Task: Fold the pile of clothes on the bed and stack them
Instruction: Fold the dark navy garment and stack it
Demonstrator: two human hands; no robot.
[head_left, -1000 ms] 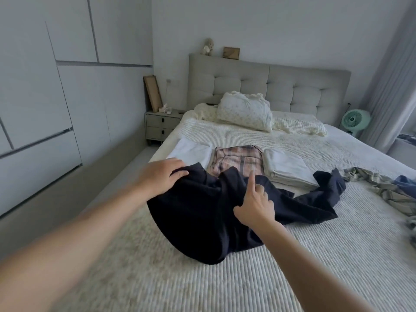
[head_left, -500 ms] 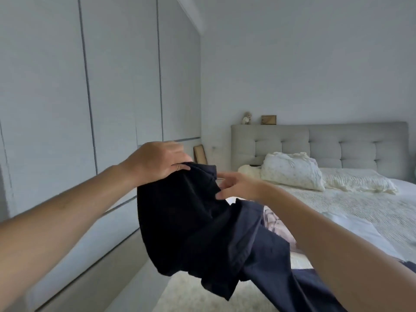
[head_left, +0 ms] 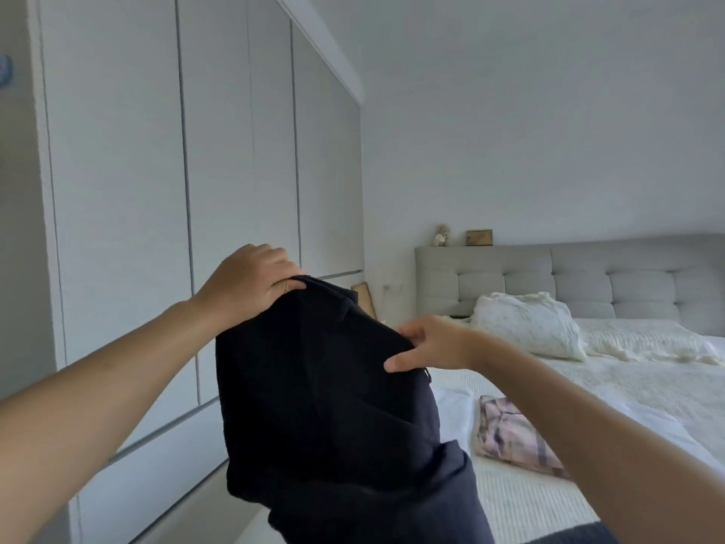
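Note:
A dark navy garment (head_left: 329, 406) hangs in the air in front of me, its lower part dropping out of the bottom of the head view. My left hand (head_left: 251, 284) grips its upper left edge. My right hand (head_left: 427, 343) pinches the upper right edge, thumb under the fabric. On the bed (head_left: 612, 386) behind lie a folded white piece (head_left: 455, 410) and a folded pink plaid piece (head_left: 510, 437), side by side.
Tall grey wardrobe doors (head_left: 196, 190) fill the left side. A floral pillow (head_left: 525, 331) and a cream blanket (head_left: 643, 343) lie against the tufted headboard (head_left: 588, 280). A wooden frame (head_left: 365, 300) leans by the wall.
I have lifted the dark garment off the bed and raised it higher. My right hand has gone from reaching to pinching its upper right edge. The view has swung up and left.

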